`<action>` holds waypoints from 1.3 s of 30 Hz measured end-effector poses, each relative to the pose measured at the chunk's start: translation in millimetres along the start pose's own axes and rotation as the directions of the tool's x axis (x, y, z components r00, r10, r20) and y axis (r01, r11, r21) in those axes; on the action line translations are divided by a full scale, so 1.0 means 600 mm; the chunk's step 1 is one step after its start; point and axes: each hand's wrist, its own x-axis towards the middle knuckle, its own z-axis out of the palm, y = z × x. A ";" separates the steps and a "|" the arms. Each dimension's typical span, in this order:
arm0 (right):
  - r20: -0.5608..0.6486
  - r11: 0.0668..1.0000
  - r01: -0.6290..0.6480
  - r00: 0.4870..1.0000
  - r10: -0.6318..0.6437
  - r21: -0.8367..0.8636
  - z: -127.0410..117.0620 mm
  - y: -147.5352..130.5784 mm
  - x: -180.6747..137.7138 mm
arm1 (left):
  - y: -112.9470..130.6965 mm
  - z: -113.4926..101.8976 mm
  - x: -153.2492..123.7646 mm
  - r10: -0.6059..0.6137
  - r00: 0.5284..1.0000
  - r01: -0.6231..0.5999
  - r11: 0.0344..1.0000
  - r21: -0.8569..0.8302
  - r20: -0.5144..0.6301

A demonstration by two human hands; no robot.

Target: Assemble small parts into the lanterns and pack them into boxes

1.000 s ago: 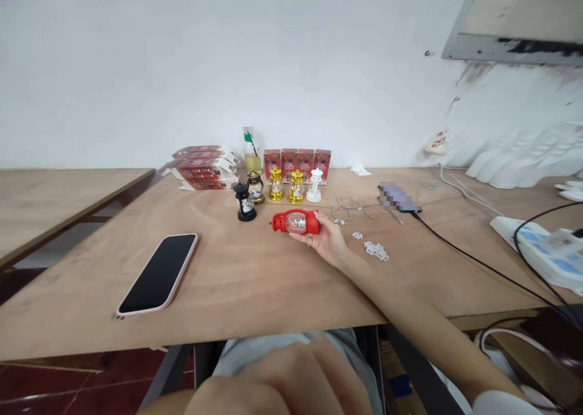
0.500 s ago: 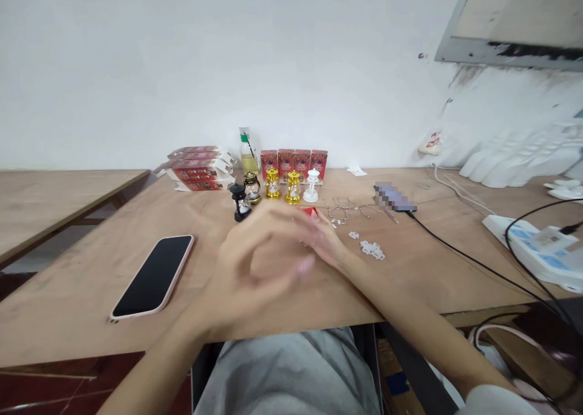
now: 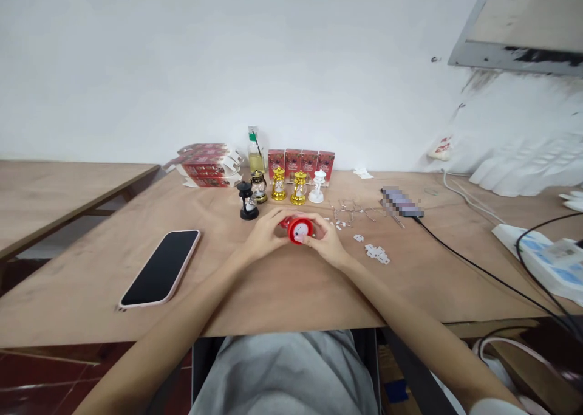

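Both hands close on a small red lantern (image 3: 304, 228), tipped so its round base with a white disc faces me. My left hand (image 3: 268, 234) grips it from the left side. From the right, my right hand (image 3: 330, 242) holds the base, its thumb over the white disc. Just beyond my hands stand a black lantern (image 3: 248, 203), a bronze one (image 3: 259, 187), two gold lanterns (image 3: 279, 185) (image 3: 299, 190) and a white lantern (image 3: 317, 188). Right of my hands lie thin bent wires (image 3: 348, 211) and small white pieces (image 3: 377, 254).
A phone (image 3: 159, 268) lies at left. Red cartons (image 3: 209, 166), a bottle (image 3: 255, 157) and upright red boxes (image 3: 308, 160) line the wall. To the right are a cabled phone (image 3: 401, 202), a power strip (image 3: 532, 254) and a black cable (image 3: 469, 260).
My left hand, blurred and empty before, has moved forward and right onto the red lantern. The lantern, mostly hidden earlier, now shows its base. The view has shifted slightly.
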 end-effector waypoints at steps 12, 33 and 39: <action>0.063 0.897 0.173 0.985 -0.162 -0.406 -0.007 -0.020 -0.012 | -0.006 0.009 -0.017 0.026 1.000 -0.021 0.934 0.358 -0.009; 0.088 0.983 0.134 0.988 -0.124 -0.124 0.004 -0.020 -0.014 | 0.018 0.015 -0.021 0.066 0.970 0.063 0.858 0.510 -0.233; 0.012 0.991 0.106 0.994 -0.106 -0.075 0.014 -0.017 -0.010 | 0.018 0.017 -0.023 0.071 0.967 0.056 0.877 0.478 -0.244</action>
